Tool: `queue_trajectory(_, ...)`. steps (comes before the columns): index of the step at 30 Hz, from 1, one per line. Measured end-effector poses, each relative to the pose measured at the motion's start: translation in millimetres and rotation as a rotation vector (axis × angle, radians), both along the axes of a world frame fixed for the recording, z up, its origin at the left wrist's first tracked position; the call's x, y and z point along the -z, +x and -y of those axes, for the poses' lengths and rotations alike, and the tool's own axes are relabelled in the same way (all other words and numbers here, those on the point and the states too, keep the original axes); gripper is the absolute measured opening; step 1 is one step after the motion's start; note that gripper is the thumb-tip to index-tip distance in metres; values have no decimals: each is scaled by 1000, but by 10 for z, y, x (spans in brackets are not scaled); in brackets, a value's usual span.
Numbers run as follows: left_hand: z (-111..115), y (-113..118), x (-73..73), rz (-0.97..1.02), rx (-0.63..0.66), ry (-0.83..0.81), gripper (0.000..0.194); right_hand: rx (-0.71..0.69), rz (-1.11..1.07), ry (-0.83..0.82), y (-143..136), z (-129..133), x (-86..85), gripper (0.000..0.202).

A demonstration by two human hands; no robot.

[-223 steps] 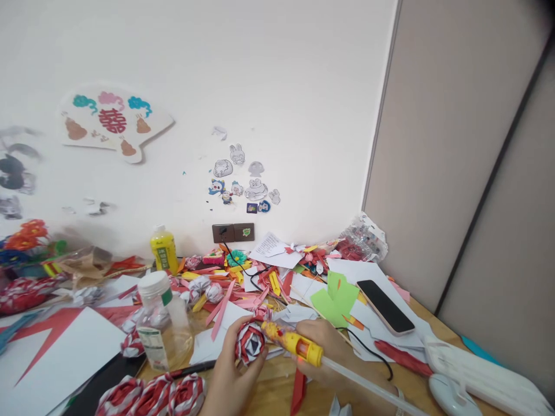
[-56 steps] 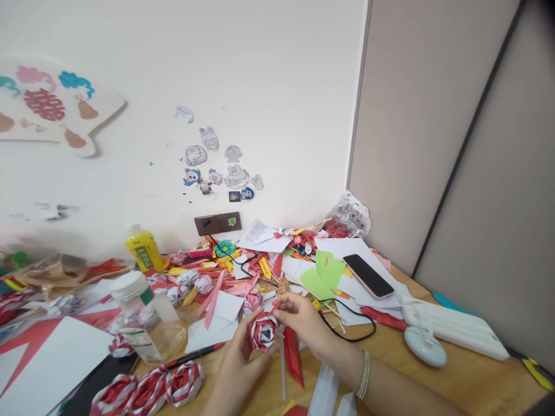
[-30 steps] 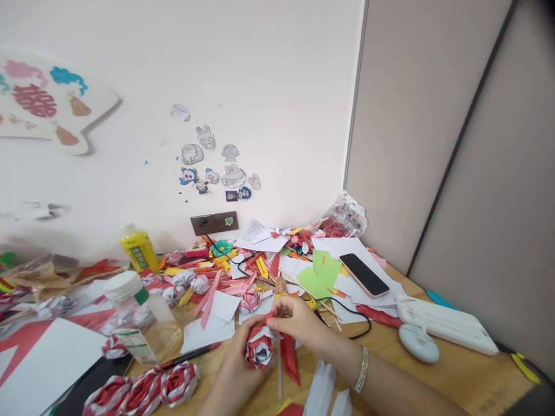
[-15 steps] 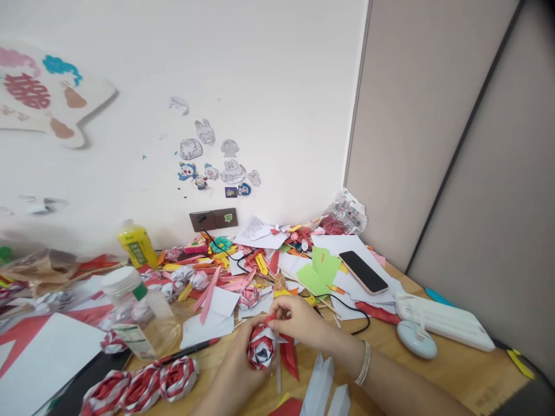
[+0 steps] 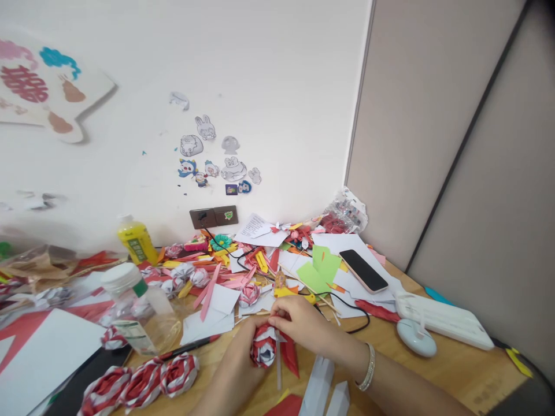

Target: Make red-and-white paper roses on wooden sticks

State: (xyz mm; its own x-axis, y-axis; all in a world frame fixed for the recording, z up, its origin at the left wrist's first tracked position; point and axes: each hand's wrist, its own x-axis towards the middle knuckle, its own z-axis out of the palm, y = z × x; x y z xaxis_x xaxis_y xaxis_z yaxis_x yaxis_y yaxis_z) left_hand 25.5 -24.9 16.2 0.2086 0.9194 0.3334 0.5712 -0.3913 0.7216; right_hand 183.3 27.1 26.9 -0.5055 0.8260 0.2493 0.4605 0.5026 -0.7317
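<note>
A red and white paper flower [image 5: 263, 349] faces up toward me, cupped in my left hand [image 5: 244, 359], whose fingers wrap round its side. At the flower's top edge, my right hand [image 5: 291, 316] pinches with thumb and forefinger; the bit of paper between them is mostly hidden. Below the right hand lies a folded red paper strip [image 5: 289, 357], beside a thin pale stick [image 5: 278, 370]. Folded white paper strips [image 5: 318, 384] rest on the table in front of the right forearm. To the left sit several finished red and white paper rosettes [image 5: 145, 384].
A clear plastic jar [image 5: 143, 312] and a yellow bottle [image 5: 137, 240] stand at left. Paper scraps and pink flowers [image 5: 248, 294] cover the back. Behind my right hand lies a yellow glue gun [image 5: 286, 293]; a phone [image 5: 363, 271] and white power strip [image 5: 444, 320] lie at right.
My right fingers have closed down nearer the flower's top edge, and the red tip that stuck up between them is no longer visible. The left hand still holds the flower, slightly turned.
</note>
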Motion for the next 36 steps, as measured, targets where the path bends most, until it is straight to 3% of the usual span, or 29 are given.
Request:
queue_trajectory(5,11,-7,39,-5,-24,18,34,-69,69,120,22,-30,26,7)
queue_trajectory(12,8,-11,8,-43,-12,32,34,-118,375,628,-13,79,-20,14)
queue_trajectory(19,-2,-35,-42,6,-58,2,27,-124,200,488,5,172,-131,18)
queue_trajectory(23,6,-49,-28,25,-76,-14,28,-13,119,443,-74,233,-91,21)
queue_trajectory(26,16,-66,-48,36,-84,3,29,94,-82,218,-124,215,-53,22)
queue_trajectory(30,6,-88,-80,47,-92,37,30,40,-211,-104,-92,107,-37,8)
queue_trajectory(32,-3,-88,-72,58,-94,32,30,34,-142,-41,-70,79,-39,10)
queue_trajectory(36,-3,-55,-21,55,-86,-1,30,149,134,355,-105,118,-13,10)
